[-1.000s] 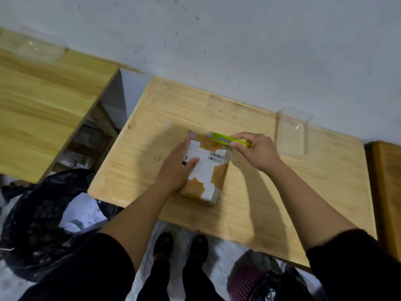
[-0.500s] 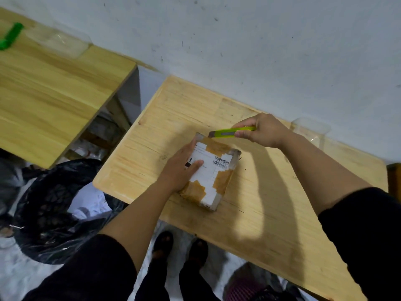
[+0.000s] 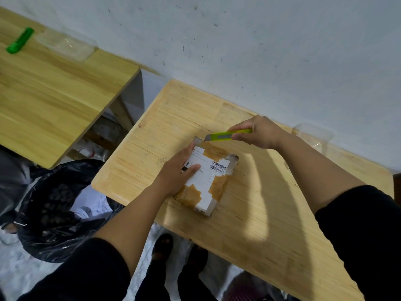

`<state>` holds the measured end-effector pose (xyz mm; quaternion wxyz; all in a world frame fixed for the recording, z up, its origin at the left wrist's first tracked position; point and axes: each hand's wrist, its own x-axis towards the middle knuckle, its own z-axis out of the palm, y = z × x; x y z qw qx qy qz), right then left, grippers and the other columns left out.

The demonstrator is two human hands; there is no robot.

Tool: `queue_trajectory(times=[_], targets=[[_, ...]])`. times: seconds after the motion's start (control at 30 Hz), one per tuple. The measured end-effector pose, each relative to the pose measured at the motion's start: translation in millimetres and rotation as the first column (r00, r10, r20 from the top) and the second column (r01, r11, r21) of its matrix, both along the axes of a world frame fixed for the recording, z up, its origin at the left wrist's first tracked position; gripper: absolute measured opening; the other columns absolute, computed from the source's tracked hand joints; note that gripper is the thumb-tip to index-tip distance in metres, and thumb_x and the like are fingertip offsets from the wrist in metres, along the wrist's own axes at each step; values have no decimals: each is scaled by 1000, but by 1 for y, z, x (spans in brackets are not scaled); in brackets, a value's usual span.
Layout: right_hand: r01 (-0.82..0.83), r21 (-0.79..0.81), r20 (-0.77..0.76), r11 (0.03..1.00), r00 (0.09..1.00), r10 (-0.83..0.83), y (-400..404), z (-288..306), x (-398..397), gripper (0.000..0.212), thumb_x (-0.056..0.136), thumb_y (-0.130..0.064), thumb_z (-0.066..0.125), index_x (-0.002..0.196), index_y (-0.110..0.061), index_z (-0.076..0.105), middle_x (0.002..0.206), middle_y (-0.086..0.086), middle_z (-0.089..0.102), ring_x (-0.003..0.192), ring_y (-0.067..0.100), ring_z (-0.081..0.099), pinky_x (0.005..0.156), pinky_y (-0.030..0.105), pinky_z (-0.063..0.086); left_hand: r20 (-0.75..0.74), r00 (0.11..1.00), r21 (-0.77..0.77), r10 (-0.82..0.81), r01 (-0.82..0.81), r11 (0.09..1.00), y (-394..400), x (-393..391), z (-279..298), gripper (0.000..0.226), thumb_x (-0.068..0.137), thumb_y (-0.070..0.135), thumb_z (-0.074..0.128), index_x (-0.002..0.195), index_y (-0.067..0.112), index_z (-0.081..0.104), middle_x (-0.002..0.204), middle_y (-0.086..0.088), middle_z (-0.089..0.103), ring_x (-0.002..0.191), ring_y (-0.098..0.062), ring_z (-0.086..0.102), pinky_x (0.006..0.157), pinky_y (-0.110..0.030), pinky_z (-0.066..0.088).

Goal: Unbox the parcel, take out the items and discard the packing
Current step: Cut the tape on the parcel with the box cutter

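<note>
A small cardboard parcel (image 3: 213, 185), wrapped in clear tape with a white shipping label and barcode, lies on the light wooden table (image 3: 260, 224). My left hand (image 3: 176, 172) rests flat on its left side, thumb across the label, holding it down. My right hand (image 3: 259, 133) grips a yellow-green utility knife (image 3: 225, 135) whose tip meets the parcel's far left corner.
A clear plastic container (image 3: 312, 137) stands at the table's back edge by the wall. A black rubbish bag (image 3: 54, 209) with packing in it sits on the floor to the left. A second wooden table (image 3: 54, 94) on the left carries a green cutter (image 3: 20, 41) and a clear tray (image 3: 67, 46).
The knife has moved left along the parcel's far edge to its far left corner. My left hand stays on the parcel. The view has swung a little.
</note>
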<state>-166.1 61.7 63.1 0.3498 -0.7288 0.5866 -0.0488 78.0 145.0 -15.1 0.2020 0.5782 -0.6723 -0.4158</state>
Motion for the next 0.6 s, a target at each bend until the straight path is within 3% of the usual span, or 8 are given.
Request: queue_trajectory(times=[0.13, 0.3, 0.6], targets=[[-33, 9, 15, 999, 999, 33, 0, -1, -4, 30, 87, -30, 62, 117, -29, 64, 64, -17, 52, 52, -3, 49, 53, 10, 34, 2, 1000, 30, 8, -8, 1000, -1, -1, 1, 63, 92, 40, 48, 145, 36, 14, 150, 10, 29, 131, -10, 36, 93, -17, 29], [-39, 10, 10, 999, 999, 39, 0, -3, -7, 30, 88, -28, 60, 119, -31, 62, 66, -19, 50, 53, 5, 41, 55, 19, 34, 21, 1000, 40, 10, -11, 999, -1, 0, 1, 64, 92, 41, 49, 145, 37, 14, 151, 9, 29, 132, -12, 36, 96, -18, 29], [-79, 46, -9, 996, 997, 80, -1, -2, -9, 30, 89, -29, 59, 118, -32, 62, 77, -27, 52, 53, 5, 45, 54, 17, 35, 17, 1000, 29, 22, -23, 999, 0, -1, 0, 64, 91, 39, 51, 145, 35, 17, 148, 10, 32, 128, -8, 37, 95, -16, 29]])
